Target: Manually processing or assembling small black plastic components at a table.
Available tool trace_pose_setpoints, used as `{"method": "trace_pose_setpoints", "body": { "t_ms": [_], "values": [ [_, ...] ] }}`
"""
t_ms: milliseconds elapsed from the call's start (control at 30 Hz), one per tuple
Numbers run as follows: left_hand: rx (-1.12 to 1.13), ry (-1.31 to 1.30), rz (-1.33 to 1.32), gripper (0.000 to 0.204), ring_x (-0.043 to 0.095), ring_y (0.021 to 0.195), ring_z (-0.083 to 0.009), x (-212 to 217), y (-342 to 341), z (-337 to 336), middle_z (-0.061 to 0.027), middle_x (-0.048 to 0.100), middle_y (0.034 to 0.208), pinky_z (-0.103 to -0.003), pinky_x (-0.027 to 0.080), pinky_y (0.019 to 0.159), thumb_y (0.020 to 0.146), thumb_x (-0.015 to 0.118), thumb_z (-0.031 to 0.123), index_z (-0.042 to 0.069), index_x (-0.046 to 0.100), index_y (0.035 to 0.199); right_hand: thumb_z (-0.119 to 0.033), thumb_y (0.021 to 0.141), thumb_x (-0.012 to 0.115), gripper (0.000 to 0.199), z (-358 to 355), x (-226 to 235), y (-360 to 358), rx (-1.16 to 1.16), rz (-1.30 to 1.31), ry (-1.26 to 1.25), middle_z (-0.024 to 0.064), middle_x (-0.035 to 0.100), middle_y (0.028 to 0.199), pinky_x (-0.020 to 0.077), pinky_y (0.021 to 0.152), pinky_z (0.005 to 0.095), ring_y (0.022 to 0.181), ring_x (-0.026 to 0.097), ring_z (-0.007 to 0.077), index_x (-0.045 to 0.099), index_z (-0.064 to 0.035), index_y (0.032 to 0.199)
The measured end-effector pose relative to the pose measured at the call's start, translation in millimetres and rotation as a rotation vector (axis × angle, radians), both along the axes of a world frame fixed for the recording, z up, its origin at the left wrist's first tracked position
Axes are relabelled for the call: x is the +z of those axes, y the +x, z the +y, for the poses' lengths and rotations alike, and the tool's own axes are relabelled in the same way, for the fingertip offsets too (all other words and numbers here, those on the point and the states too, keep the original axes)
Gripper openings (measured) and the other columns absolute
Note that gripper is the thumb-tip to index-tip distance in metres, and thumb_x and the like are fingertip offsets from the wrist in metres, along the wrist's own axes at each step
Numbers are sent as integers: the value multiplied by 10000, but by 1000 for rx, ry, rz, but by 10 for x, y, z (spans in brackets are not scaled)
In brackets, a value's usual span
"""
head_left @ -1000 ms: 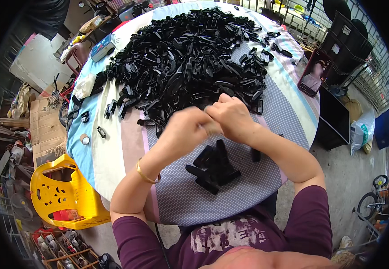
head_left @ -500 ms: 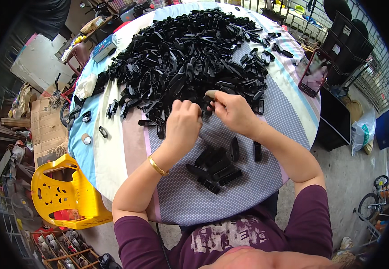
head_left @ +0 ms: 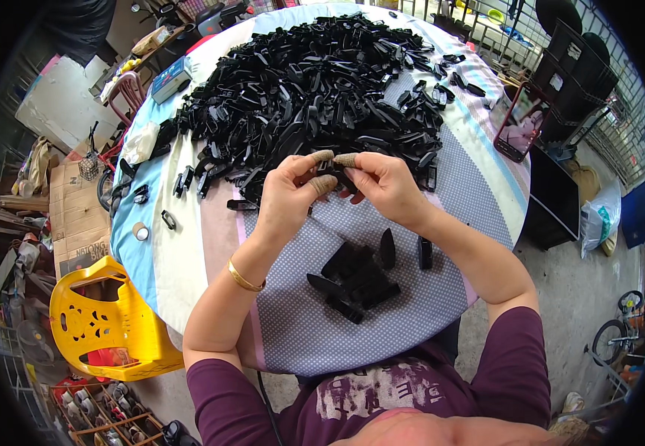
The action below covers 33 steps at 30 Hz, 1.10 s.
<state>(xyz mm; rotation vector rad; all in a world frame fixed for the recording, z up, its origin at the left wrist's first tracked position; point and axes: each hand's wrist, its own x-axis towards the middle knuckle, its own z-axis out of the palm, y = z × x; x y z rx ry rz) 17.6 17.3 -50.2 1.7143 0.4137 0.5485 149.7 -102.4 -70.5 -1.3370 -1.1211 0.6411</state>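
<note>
Close in front of the large pile of glossy black plastic pieces (head_left: 315, 89), my two hands meet fingertip to fingertip. My left hand (head_left: 287, 195), with tan covers on thumb and forefinger, pinches a small black plastic piece (head_left: 328, 166). My right hand (head_left: 391, 187), its forefinger also covered, grips the same piece from the other side; fingers partly hide it. Nearer to me lies a small heap of black pieces (head_left: 360, 276), some long and pointed. One separate black piece (head_left: 425, 253) lies to its right.
A patterned cloth (head_left: 322, 342) covers the round table. A phone (head_left: 522, 123) stands upright at its right edge; a blue box (head_left: 172, 80) sits at the far left. Loose pieces and a small round container (head_left: 140, 232) lie on the left. A yellow chair (head_left: 99, 320) stands close by.
My left hand has turned and risen slightly, bringing its covered thumb and forefinger into sight against the piece. My right hand has shifted little. The small heap looks the same.
</note>
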Motion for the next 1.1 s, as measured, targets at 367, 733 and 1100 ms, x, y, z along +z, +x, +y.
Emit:
{"method": "trace_pose_setpoints", "body": {
  "t_ms": [367,733,1100],
  "values": [
    [9,-221,-103,369,593,894,-109,-64,28,-95,-97,638,1019,-213,489,783,794,645,3,-48,560,1149,-9,840,565,169,-35,26,-48,-267,-734,281,105,613,885,501,576,238,690,607,137,588,58,994],
    [-132,-155,-230,300,602,927,-155,43,-42,-39,-134,639,1028,-249,470,853,827,575,-30,-33,582,1127,-133,815,660,274,-78,89,-22,90,-145,-77,62,639,761,485,589,223,638,569,79,602,58,1003],
    [-325,337,261,421,534,681,-66,249,-57,-156,-61,648,927,-212,468,625,710,692,4,19,588,1117,-50,664,646,265,-205,226,577,-61,-995,-102,82,616,907,484,745,329,841,569,248,640,-58,929]
  ]
}}
